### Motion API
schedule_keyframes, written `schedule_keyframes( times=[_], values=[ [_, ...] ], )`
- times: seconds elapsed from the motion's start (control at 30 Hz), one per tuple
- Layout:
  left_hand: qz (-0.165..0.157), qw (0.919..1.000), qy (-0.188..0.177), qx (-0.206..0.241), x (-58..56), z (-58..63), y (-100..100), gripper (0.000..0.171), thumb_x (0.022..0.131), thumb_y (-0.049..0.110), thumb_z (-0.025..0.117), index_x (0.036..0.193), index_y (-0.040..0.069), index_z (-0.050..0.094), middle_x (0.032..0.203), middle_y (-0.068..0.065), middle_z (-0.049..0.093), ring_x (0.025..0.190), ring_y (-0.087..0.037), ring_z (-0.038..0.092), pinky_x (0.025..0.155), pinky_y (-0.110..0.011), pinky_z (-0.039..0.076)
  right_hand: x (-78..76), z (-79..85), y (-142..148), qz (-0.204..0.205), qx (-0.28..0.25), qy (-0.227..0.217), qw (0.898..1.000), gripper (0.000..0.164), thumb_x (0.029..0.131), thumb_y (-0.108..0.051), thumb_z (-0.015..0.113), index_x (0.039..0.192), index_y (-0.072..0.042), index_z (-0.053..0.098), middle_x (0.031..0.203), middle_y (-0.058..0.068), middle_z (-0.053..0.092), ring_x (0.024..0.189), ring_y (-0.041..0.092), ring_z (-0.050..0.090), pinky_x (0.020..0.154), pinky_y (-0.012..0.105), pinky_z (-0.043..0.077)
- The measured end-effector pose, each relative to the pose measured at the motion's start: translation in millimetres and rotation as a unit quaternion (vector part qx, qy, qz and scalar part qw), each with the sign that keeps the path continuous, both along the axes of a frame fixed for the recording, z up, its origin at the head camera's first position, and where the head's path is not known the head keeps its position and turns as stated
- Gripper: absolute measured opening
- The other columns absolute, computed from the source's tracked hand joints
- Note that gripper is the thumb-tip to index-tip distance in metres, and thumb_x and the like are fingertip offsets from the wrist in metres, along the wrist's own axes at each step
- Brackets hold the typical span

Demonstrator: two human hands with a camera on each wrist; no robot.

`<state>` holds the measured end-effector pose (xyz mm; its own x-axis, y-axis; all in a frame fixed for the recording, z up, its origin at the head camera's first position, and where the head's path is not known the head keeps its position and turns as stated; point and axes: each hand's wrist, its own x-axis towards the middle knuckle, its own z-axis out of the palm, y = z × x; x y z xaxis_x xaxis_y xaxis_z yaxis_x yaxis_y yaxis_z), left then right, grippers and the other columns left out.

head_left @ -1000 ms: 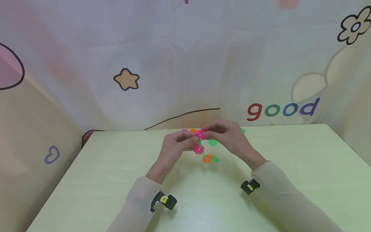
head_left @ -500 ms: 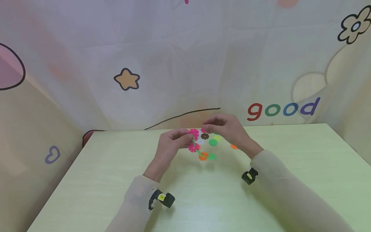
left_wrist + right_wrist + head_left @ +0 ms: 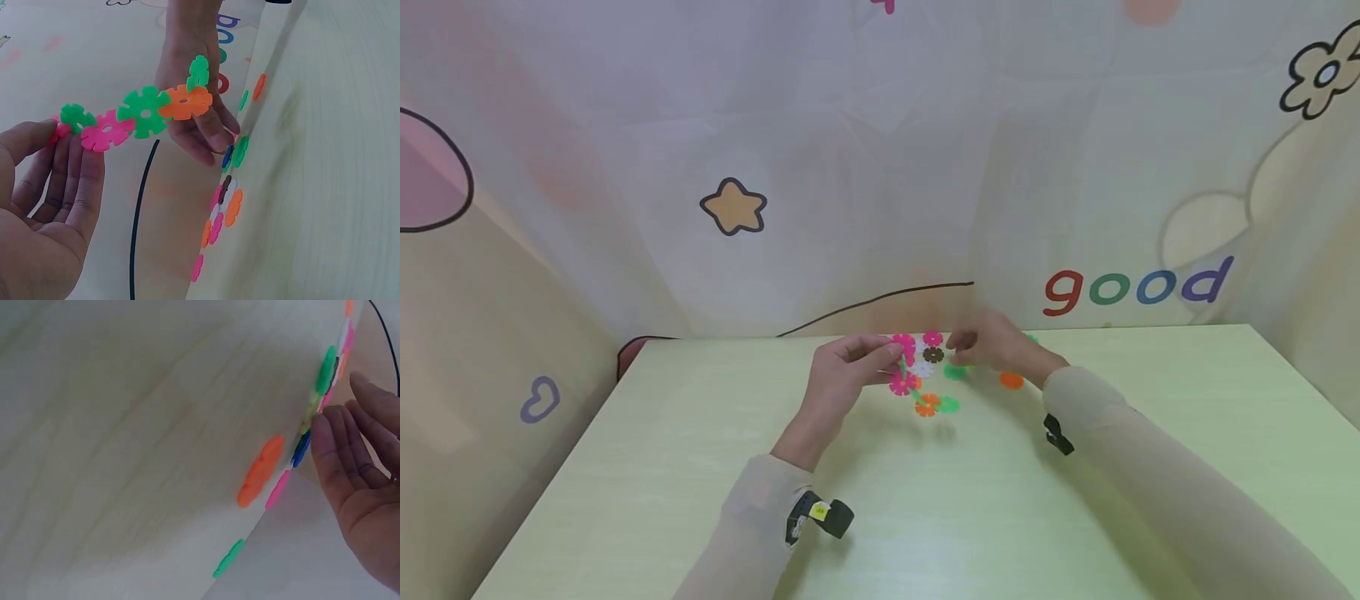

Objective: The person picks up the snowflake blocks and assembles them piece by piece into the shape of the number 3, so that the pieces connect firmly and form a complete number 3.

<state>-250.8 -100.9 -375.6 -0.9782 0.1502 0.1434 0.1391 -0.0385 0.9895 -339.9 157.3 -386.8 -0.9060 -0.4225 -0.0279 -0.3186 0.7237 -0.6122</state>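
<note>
My left hand point(image 3: 842, 379) pinches one end of a chain of interlocking snowflake discs point(image 3: 145, 112) between thumb and fingers. Pink, green and orange notched plastic pieces make up the chain, which hangs above the table in the head view. My right hand point(image 3: 996, 343) is low over loose discs near the table's back, its fingers loosely bent and the thumb apart in the right wrist view, with no piece seen between them. Close to its fingertips are a green disc point(image 3: 325, 370), a yellow disc point(image 3: 310, 412) and a blue disc point(image 3: 301, 449).
Other loose discs lie near the back edge of the pale table point(image 3: 662, 467): a brown disc point(image 3: 933, 355), a pink disc point(image 3: 932, 338) and an orange disc point(image 3: 1011, 381). A printed cloth backdrop point(image 3: 865, 183) stands right behind the table. Each wrist wears a small black camera.
My right hand has left the chain and moved right and down to the loose discs. My left hand has shifted slightly left with the chain still pinched.
</note>
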Motion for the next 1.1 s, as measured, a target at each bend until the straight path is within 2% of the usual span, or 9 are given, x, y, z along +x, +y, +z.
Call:
schedule_keyframes(
  times=[0.27, 0.43, 0.57, 0.63, 0.73, 0.83, 0.9, 1.1],
  values=[
    [0.001, 1.0000, 0.001, -0.002, 0.2, 0.9, 0, 0.020, 0.099, 0.013, 0.077, 0.116, 0.001, 0.077, 0.103, -0.011, 0.077, 0.091, -0.023, 0.077, 0.090, -0.035, 0.062, -6.6, -6.6, 1, 0.047, 0.037, 0.023, 0.998, 0.023, 0.087, -0.008, 0.088, 0.104, 0.004, 0.078, 0.097, 0.010, 0.075, 0.095, 0.030, 0.068, 0.091, 0.046, 0.059],
    [0.002, 1.0000, -0.005, -0.004, 1.1, 1.7, 1, 0.020, 0.099, 0.012, 0.077, 0.115, 0.001, 0.077, 0.103, -0.011, 0.077, 0.091, -0.023, 0.077, 0.090, -0.034, 0.063, -4.2, -8.0, 0, 0.025, 0.033, 0.014, 0.999, 0.020, 0.087, -0.008, 0.089, 0.099, 0.001, 0.075, 0.095, 0.009, 0.073, 0.093, 0.029, 0.065, 0.090, 0.043, 0.058],
    [0.003, 0.9999, -0.010, 0.001, 1.9, 1.9, 1, 0.018, 0.099, 0.010, 0.077, 0.114, 0.000, 0.077, 0.102, -0.011, 0.077, 0.091, -0.024, 0.078, 0.089, -0.035, 0.063, 4.4, -4.2, 0, 0.001, 0.015, 0.001, 1.000, 0.020, 0.089, -0.008, 0.087, 0.096, -0.002, 0.070, 0.094, 0.009, 0.069, 0.087, 0.026, 0.063, 0.082, 0.038, 0.059],
    [0.002, 0.9999, -0.009, 0.004, 2.1, 1.7, 1, 0.018, 0.099, 0.010, 0.077, 0.114, 0.000, 0.076, 0.102, -0.011, 0.077, 0.091, -0.023, 0.078, 0.089, -0.035, 0.063, 10.8, -0.3, 0, -0.012, -0.012, -0.010, 1.000, 0.018, 0.092, -0.008, 0.084, 0.097, -0.003, 0.067, 0.094, 0.009, 0.069, 0.083, 0.025, 0.064, 0.080, 0.039, 0.060],
    [-0.001, 0.9999, -0.008, 0.008, 1.7, 0.7, 1, 0.018, 0.099, 0.009, 0.077, 0.114, -0.001, 0.076, 0.101, -0.011, 0.077, 0.090, -0.023, 0.077, 0.089, -0.035, 0.063, 22.6, 8.9, 0, -0.025, -0.073, -0.018, 0.997, 0.017, 0.095, -0.009, 0.081, 0.100, -0.003, 0.066, 0.093, 0.009, 0.070, 0.083, 0.031, 0.070, 0.083, 0.046, 0.062],
    [-0.003, 0.9999, -0.004, 0.010, 2.0, 0.8, 1, 0.018, 0.099, 0.009, 0.077, 0.114, -0.001, 0.076, 0.101, -0.011, 0.077, 0.090, -0.022, 0.077, 0.088, -0.035, 0.063, 34.2, 18.5, 0, -0.034, -0.134, -0.009, 0.990, 0.016, 0.096, -0.010, 0.080, 0.104, -0.003, 0.068, 0.093, 0.010, 0.072, 0.089, 0.038, 0.072, 0.089, 0.053, 0.061],
    [-0.005, 0.9999, -0.004, 0.008, 2.2, 1.3, 2, 0.019, 0.099, 0.009, 0.077, 0.114, -0.001, 0.076, 0.101, -0.011, 0.077, 0.089, -0.022, 0.077, 0.088, -0.035, 0.063, 40.4, 23.3, 0, -0.036, -0.159, 0.003, 0.987, 0.016, 0.096, -0.011, 0.080, 0.107, -0.004, 0.071, 0.094, 0.009, 0.073, 0.092, 0.040, 0.072, 0.089, 0.050, 0.061],
    [-0.011, 0.9999, -0.005, 0.006, 2.7, 2.3, 3, 0.018, 0.100, 0.010, 0.075, 0.114, -0.002, 0.076, 0.100, -0.011, 0.076, 0.088, -0.021, 0.076, 0.088, -0.035, 0.063, 54.7, 29.8, 1, -0.042, -0.198, 0.031, 0.979, 0.017, 0.097, -0.017, 0.080, 0.111, -0.008, 0.075, 0.097, 0.006, 0.076, 0.090, 0.028, 0.073, 0.090, 0.046, 0.057]
  ],
)
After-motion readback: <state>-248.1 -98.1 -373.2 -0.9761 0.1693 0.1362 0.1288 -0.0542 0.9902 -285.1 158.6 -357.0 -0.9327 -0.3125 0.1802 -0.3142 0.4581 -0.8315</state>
